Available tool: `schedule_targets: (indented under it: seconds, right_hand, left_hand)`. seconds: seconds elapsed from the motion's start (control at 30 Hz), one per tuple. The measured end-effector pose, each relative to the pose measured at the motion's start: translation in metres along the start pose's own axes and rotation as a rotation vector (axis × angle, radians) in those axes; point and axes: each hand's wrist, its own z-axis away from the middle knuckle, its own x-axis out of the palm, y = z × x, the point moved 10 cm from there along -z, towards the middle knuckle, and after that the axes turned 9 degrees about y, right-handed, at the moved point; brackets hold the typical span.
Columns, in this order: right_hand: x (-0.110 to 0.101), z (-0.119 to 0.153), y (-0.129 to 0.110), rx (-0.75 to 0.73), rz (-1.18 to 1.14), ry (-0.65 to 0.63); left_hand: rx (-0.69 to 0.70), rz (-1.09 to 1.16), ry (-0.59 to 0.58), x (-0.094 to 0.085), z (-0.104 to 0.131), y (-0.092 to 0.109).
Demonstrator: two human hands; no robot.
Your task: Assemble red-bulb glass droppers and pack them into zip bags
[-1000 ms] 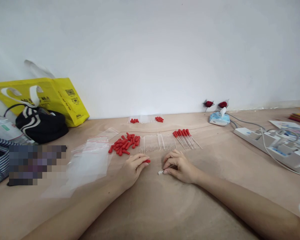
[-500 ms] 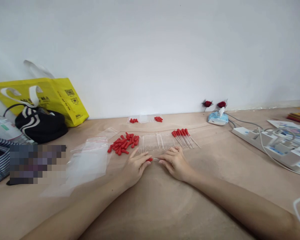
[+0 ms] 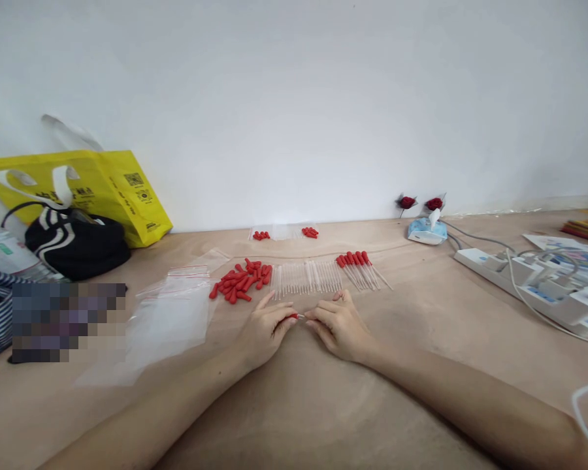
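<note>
Between finger and thumb, my left hand (image 3: 268,329) pinches a red rubber dropper bulb (image 3: 294,316), of which only the tip shows. Facing it, my right hand (image 3: 340,326) is closed on a thin clear glass dropper tube (image 3: 302,317), whose end meets the bulb. Beyond my hands lies a row of clear dropper tubes (image 3: 306,277). A heap of loose red bulbs (image 3: 240,281) sits left of that row. At its right, several droppers fitted with red bulbs (image 3: 357,261) lie side by side.
Clear zip bags (image 3: 171,320) lie at left, near a yellow bag (image 3: 132,196) and a black striped pouch (image 3: 78,241). Small bags with red bulbs (image 3: 287,232) rest by the wall. Right are a tissue pack (image 3: 427,231) and a power strip (image 3: 543,287) with cables.
My right hand has shifted slightly left, closer to my left hand, and less of the tube shows between them. The bulb stays in my left fingers.
</note>
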Motion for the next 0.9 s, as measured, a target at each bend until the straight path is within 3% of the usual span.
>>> schedule_targets:
  seconds: [0.47, 0.7, 0.9]
  right_hand:
    - [-0.001, -0.002, -0.014, -0.179, 0.035, -0.001]
    - [0.004, -0.003, -0.016, -0.184, 0.083, -0.012]
    - [-0.004, -0.005, -0.010, -0.176, 0.088, 0.010]
  left_hand:
    - [0.099, 0.047, 0.033, -0.005, 0.002, 0.014]
    - [0.154, 0.077, 0.069, -0.005, 0.002, 0.019]
    - [0.100, 0.034, 0.079, -0.008, 0.000, 0.014]
